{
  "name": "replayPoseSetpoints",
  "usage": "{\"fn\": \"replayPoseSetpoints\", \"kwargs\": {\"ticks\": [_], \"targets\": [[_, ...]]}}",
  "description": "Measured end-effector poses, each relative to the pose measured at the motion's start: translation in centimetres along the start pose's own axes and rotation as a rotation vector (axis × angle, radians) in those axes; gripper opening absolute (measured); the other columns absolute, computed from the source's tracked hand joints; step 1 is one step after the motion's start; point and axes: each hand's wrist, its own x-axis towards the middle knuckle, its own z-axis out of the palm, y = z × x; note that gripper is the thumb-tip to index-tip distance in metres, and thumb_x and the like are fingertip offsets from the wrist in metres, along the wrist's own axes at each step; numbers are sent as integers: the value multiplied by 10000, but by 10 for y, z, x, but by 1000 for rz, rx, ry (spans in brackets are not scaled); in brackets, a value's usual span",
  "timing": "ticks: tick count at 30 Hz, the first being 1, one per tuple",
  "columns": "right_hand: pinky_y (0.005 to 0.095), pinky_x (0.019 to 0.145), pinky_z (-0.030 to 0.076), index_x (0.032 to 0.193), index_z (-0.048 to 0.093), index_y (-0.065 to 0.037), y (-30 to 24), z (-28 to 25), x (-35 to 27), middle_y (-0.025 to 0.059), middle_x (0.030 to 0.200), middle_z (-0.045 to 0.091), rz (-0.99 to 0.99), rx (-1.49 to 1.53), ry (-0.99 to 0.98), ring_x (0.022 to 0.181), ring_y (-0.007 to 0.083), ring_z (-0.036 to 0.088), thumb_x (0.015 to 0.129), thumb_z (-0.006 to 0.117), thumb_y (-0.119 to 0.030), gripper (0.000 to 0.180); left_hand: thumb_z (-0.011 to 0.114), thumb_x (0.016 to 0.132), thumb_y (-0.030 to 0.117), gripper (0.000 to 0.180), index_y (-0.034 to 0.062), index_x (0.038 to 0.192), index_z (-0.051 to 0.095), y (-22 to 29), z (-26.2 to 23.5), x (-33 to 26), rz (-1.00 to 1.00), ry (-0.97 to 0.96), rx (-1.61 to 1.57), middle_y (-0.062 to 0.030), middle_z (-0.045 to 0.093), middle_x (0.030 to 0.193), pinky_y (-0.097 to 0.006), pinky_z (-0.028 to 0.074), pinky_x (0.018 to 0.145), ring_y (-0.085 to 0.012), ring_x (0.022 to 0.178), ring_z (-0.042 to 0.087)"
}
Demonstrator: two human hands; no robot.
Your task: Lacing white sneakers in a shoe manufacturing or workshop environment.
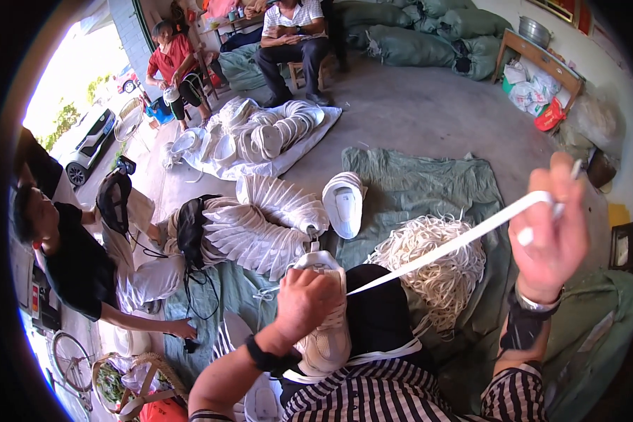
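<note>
A white sneaker [328, 346] rests on my lap, with its laces partly in view. My left hand [307, 301] is closed over the shoe's upper and hides part of the lacing. Raised at the right, my right hand [547, 235] grips a flat white shoelace [450, 243], which runs taut from the shoe up to my fingers. A thin metallic tip shows beside those fingers, too small to name. Beyond the shoe, long rows of nested white shoes [260, 225] lie on the green sheet [422, 179]. A single white shoe [344, 205] sits beside them.
A heap of white laces [429, 267] lies right of my lap. At my left a person in black [77, 264] crouches, one hand near the sheet. Farther off, more shoes [260, 137] cover a white sheet, with two seated people behind. Green sacks [411, 46] line the back.
</note>
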Motion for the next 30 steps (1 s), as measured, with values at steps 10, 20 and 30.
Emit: {"fn": "replayPoseSetpoints", "kwargs": {"ticks": [10, 20, 30], "targets": [[273, 621, 469, 881, 545, -23, 130, -75, -60, 21, 728, 598, 651, -931, -84, 694, 102, 582, 857, 588, -89, 82, 722, 660, 66, 239, 98, 863, 601, -45, -55, -1, 246, -301, -89, -51, 566, 991, -334, 527, 749, -242, 931, 561], [373, 637, 506, 812, 638, -115, 239, 5, -86, 84, 782, 620, 320, -1161, -560, 733, 283, 631, 769, 639, -178, 77, 709, 638, 25, 216, 92, 809, 596, -56, -40, -23, 187, -157, -179, -61, 569, 981, -335, 515, 769, -249, 955, 568], [355, 627, 499, 778, 627, -101, 243, -18, -68, 88, 804, 598, 260, -1226, -524, 741, 267, 621, 763, 642, -163, 65, 721, 633, 69, 270, 133, 878, 626, -46, -40, -24, 208, -117, -274, -60, 533, 969, -358, 516, 733, -272, 928, 544]]}}
